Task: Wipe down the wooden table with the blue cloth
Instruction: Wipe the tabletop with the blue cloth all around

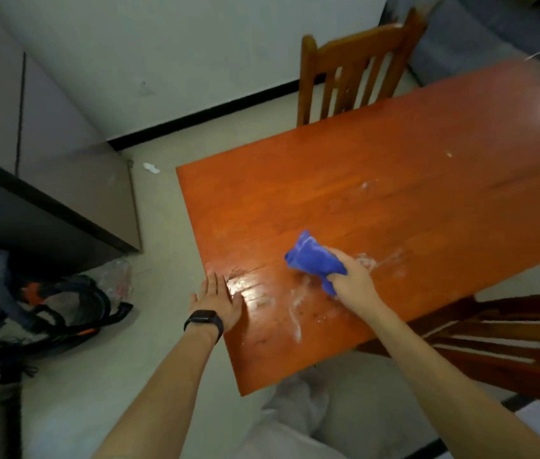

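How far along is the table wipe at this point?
Early to midway, I'd judge. Done: perhaps the glossy wet patch beside the left hand, which rests flat on the wooden table. In hand: the right hand grips the bunched blue cloth over the near part. Left: white streaks by the near edge, a smear right of the cloth, and a speck farther out.

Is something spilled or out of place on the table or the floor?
Yes. White smears streak the wooden table near its front edge, close to the blue cloth that the right hand grips. A white scrap lies on the floor beside the cabinet.
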`<state>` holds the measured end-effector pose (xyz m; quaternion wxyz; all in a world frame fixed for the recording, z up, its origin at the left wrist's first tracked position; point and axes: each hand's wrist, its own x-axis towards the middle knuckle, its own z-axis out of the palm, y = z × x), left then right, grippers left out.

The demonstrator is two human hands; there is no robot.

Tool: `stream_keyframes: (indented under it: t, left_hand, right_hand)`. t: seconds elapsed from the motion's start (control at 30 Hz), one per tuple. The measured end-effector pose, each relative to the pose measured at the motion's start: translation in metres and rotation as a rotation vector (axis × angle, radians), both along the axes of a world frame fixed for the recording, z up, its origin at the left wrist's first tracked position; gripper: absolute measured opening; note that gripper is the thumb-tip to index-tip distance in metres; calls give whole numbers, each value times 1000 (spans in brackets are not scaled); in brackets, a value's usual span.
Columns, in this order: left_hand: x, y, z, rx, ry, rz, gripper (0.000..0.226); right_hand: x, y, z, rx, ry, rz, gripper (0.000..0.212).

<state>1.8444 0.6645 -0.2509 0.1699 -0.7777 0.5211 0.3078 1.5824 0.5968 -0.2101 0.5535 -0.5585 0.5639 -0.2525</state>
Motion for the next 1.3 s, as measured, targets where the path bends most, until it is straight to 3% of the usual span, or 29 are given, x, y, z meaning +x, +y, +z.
stream_keyframes:
  t: [0.13,0.27,0.43,0.57,0.7,0.8,0.9,0.97,1.07,1.2,1.3]
  left_hand:
    - [0,-8,15,87,68,1,77]
    - [-18,-11,50,-26,368,97,57]
    - [-29,-8,78,-143,933,507,51]
    - [-18,-10,72,-119,1111,571,58]
    - [8,-17,67,37,1268,647,26]
    - [38,-30,67,49,1211,454,18]
    - [73,-44,63,-90,1063,340,29]
    - [86,-48,63,-94,1020,297,28]
    - [96,-53,66,-105,944,232,27]
    - [106,-55,66,-101,878,186,31]
    - [109,-52,70,-101,932,284,29]
  right_hand:
    - [-12,19,32,16,-53,-162,40]
    - [1,43,46,74,-98,-202,34]
    - [41,69,42,212,-196,-233,28]
    - [77,81,37,216,-228,-170,29]
    - [108,81,38,388,-428,-411,36]
    - [123,81,41,452,-397,-426,40]
    - [134,80,44,252,-38,-534,38]
    - [140,79,47,170,87,-523,36]
    - [150,75,53,156,66,-454,39]
    - [157,69,68,115,138,-365,10]
    - [164,69,72,38,200,-539,23]
